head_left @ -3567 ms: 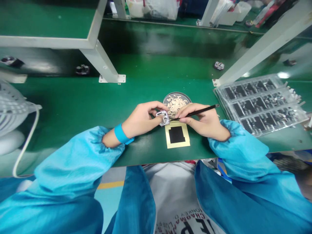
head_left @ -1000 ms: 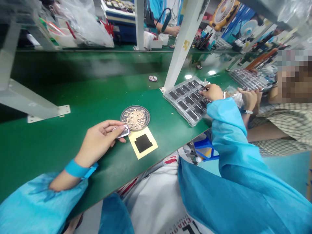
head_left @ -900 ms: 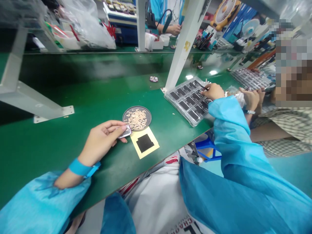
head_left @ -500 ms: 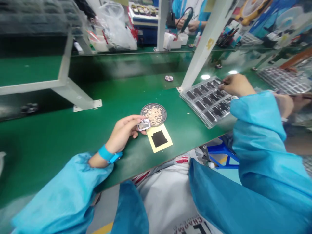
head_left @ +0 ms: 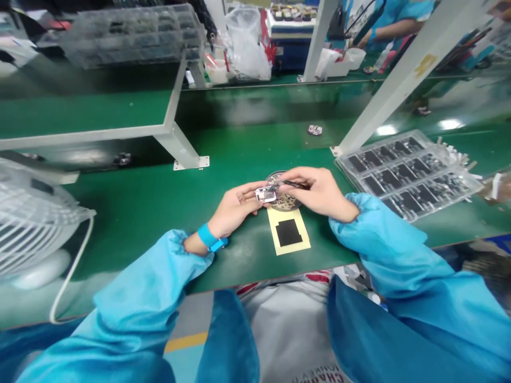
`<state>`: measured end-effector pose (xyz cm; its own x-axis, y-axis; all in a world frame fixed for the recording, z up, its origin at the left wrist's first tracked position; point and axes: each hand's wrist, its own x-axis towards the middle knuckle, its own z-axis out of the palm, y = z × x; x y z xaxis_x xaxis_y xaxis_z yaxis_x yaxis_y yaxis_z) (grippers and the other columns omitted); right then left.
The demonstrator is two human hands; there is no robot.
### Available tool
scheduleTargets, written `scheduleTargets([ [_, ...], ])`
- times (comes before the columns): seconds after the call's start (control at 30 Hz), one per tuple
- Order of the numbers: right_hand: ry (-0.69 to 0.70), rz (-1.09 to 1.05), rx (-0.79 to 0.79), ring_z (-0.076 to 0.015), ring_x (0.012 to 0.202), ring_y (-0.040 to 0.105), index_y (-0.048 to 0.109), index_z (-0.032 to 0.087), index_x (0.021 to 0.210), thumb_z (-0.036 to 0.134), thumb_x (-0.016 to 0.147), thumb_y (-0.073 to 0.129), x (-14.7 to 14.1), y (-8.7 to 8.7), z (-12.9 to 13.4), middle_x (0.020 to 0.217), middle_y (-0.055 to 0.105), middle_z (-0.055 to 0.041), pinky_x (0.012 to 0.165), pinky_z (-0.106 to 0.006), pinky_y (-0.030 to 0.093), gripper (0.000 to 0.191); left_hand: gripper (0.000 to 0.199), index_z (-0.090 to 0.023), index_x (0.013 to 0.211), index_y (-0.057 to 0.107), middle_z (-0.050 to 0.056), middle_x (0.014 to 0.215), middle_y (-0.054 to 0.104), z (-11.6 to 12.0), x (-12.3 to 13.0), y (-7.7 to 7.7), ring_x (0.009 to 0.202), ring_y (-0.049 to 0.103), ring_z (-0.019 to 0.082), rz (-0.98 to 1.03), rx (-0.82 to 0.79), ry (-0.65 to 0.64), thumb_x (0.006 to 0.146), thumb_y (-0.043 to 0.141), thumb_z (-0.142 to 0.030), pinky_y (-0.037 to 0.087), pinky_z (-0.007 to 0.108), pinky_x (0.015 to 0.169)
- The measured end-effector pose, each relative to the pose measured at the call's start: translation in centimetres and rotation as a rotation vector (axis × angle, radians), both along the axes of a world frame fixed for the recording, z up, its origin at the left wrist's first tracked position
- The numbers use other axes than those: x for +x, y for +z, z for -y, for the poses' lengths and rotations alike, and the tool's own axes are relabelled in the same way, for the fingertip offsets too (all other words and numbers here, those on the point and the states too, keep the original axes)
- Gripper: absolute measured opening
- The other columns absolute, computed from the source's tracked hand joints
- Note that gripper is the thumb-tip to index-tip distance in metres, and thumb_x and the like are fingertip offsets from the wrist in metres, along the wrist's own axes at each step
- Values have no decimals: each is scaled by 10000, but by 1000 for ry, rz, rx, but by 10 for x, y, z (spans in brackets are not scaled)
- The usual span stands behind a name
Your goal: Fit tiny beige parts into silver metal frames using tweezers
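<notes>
My left hand (head_left: 235,208), with a blue wristband, grips a small white-rimmed device (head_left: 266,194) between thumb and fingers. Dark tweezers (head_left: 294,184) are pinched in my right hand (head_left: 319,192), their tips at the device's upper right edge. Whether the tips hold anything is too small to tell. Beneath both hands, a round dish (head_left: 288,203) of small pale and dark pieces is partly hidden. Just in front of the dish lies a yellow sheet (head_left: 281,246) bearing a black square (head_left: 288,233).
Clear trays with dark parts (head_left: 405,173) are stacked at right, beside a slanted white post (head_left: 399,88). Another small device (head_left: 315,130) lies farther back. A white fan (head_left: 35,223) stands at left, below a green shelf (head_left: 91,111). A person's arm (head_left: 395,29) shows behind.
My right hand has come from the trays to the device and now shows dark tweezers. The view has swung left, bringing the fan into sight.
</notes>
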<state>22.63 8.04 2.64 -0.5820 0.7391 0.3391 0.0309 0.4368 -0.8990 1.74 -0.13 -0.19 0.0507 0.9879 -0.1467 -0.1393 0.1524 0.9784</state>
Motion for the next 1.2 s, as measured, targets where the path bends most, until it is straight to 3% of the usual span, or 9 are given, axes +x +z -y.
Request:
scheduleTargets([
  [0.13, -120, -21, -48, -197, 856, 748, 795, 188, 911, 363, 796, 844, 9, -13, -5, 923, 803, -45, 799, -333, 628, 215, 613, -135, 1312, 672, 142, 1149, 767, 2, 1, 0, 923, 746, 227, 36, 0, 12, 701, 726, -132, 472, 229, 582],
  [0.4, 8, 104, -465, -170, 720, 732, 810, 165, 853, 459, 730, 879, 0, -17, 7, 812, 800, -51, 686, -285, 593, 326, 662, -145, 1380, 639, 125, 1266, 728, 11, 7, -2, 990, 695, 178, -86, 167, 43, 725, 704, -68, 513, 227, 718],
  [0.6, -6, 172, -417, -145, 686, 708, 798, 167, 791, 458, 753, 866, 1, -16, 10, 744, 784, -37, 672, -254, 550, 302, 620, -182, 1391, 646, 128, 1314, 695, 17, 9, 2, 834, 633, 128, -185, 261, 28, 781, 728, -110, 482, 229, 653],
  [0.77, 27, 184, -398, -151, 695, 706, 794, 161, 797, 504, 780, 834, 3, -17, 7, 779, 791, -54, 675, -270, 552, 347, 587, -182, 1388, 650, 121, 1178, 729, 16, 9, 1, 691, 556, 97, -204, 247, 40, 815, 776, -212, 468, 233, 603],
  [1.0, 53, 182, -403, -148, 700, 705, 796, 167, 811, 526, 792, 819, 4, -17, 6, 790, 792, -53, 669, -262, 545, 361, 567, -194, 1394, 648, 108, 1131, 739, 17, 10, -4, 672, 560, 100, -254, 273, 50, 845, 773, -255, 496, 239, 604],
  [1.2, 37, 199, -400, -147, 681, 684, 787, 157, 781, 533, 791, 816, 4, -16, 7, 787, 788, -57, 647, -266, 526, 377, 488, -234, 1374, 674, 90, 1190, 747, 18, 9, -6, 733, 629, 122, -494, 411, 109, 890, 731, -259, 555, 262, 688],
])
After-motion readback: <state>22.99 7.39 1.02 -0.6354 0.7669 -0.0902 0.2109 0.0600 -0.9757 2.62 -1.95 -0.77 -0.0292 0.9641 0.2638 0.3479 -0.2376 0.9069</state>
